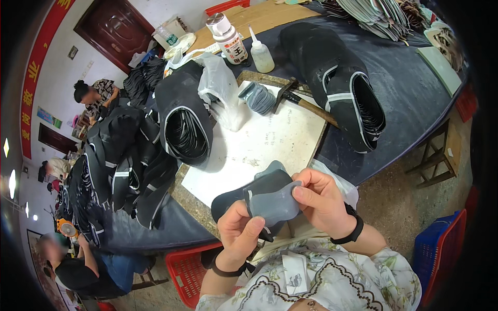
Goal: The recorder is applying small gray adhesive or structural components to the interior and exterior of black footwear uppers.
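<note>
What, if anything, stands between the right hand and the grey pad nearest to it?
Nothing visible: the right hand pinches the grey pad at its right edge. The black piece shows behind the pad, not between them.

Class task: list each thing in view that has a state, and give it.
Left hand, closed on the black piece
Right hand, pinching the grey pad
Grey pad, overlapping the black piece
Small grey pieces, stacked
Squeeze bottle, upright
White bottle, upright, capped
Plastic bag, crumpled
Wooden-handled tool, lying down
</note>
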`<state>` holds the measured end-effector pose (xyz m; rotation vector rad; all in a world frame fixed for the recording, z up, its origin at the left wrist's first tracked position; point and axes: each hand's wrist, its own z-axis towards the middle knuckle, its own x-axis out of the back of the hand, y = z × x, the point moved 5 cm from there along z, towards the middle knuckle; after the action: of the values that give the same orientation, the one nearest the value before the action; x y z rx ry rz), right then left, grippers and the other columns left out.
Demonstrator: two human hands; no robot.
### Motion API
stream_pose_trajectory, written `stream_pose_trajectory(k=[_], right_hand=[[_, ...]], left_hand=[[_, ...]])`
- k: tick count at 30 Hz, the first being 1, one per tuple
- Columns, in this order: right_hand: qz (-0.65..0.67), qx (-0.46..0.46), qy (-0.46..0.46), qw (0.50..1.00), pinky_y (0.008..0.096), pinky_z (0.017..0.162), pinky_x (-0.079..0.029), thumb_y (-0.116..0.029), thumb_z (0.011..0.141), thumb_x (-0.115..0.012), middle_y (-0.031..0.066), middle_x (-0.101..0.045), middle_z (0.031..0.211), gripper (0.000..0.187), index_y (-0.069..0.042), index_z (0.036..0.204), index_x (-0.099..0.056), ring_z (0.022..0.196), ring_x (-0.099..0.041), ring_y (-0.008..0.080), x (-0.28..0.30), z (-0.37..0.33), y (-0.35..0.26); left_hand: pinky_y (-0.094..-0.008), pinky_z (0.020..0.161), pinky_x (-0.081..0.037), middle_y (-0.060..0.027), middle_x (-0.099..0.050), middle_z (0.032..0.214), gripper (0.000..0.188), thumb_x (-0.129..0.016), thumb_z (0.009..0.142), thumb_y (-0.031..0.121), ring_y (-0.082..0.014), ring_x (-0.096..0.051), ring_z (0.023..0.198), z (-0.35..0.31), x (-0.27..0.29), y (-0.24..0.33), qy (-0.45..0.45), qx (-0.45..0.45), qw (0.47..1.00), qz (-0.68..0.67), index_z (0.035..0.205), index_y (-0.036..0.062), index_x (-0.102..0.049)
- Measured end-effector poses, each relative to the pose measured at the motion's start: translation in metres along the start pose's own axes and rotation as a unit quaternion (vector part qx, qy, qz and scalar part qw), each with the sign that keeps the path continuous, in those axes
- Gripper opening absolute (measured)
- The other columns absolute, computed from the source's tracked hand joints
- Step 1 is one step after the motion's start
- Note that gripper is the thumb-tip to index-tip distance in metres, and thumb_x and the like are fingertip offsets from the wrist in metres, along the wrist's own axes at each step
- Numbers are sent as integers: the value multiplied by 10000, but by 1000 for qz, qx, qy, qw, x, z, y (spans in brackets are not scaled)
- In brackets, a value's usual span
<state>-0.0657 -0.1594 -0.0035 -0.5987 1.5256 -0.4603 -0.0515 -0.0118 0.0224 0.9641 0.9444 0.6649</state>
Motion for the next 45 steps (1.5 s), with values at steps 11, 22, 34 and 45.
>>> stream_pose_trajectory(k=[11, 22, 34, 45], right_hand=[[-39, 139, -43, 989, 201, 695, -408, 62, 775, -632, 4, -459, 826, 528, -94, 1155, -301, 745, -485, 67, 4, -7, -6], [-126, 97, -98, 982, 200, 728, -405, -12, 829, -608, 13, -492, 915, 223, -30, 1018, -490, 847, -481, 55, -1, -13, -9], [-98, 203, 4, 974, 171, 623, -341, 41, 863, -492, -9, -433, 812, 212, -48, 1008, -365, 691, -399, 20, -3, -25, 4], [-112, 202, -12, 973, 164, 594, -315, 39, 872, -427, 3, -416, 847, 215, -36, 1059, -352, 650, -368, 12, 6, -22, 7]], left_hand=[[-305, 815, -435, -120, -585, 1000, 263, -577, 854, 92, -161, -544, 919, -1, 5, -1, -48, 31, 997, -57, 1060, -5, -446], [-201, 677, -444, -43, -571, 819, 87, -630, 807, -30, -80, -553, 759, 7, 0, 25, -24, 112, 985, 130, 857, -27, -558], [-179, 551, -372, -48, -551, 732, 154, -616, 793, -68, -52, -487, 644, -12, -5, 12, 3, 36, 992, 120, 864, -11, -492], [-166, 630, -399, -62, -579, 783, 349, -530, 854, -29, -59, -513, 674, -13, -3, -7, 112, 131, 979, -108, 1103, 45, -298]])
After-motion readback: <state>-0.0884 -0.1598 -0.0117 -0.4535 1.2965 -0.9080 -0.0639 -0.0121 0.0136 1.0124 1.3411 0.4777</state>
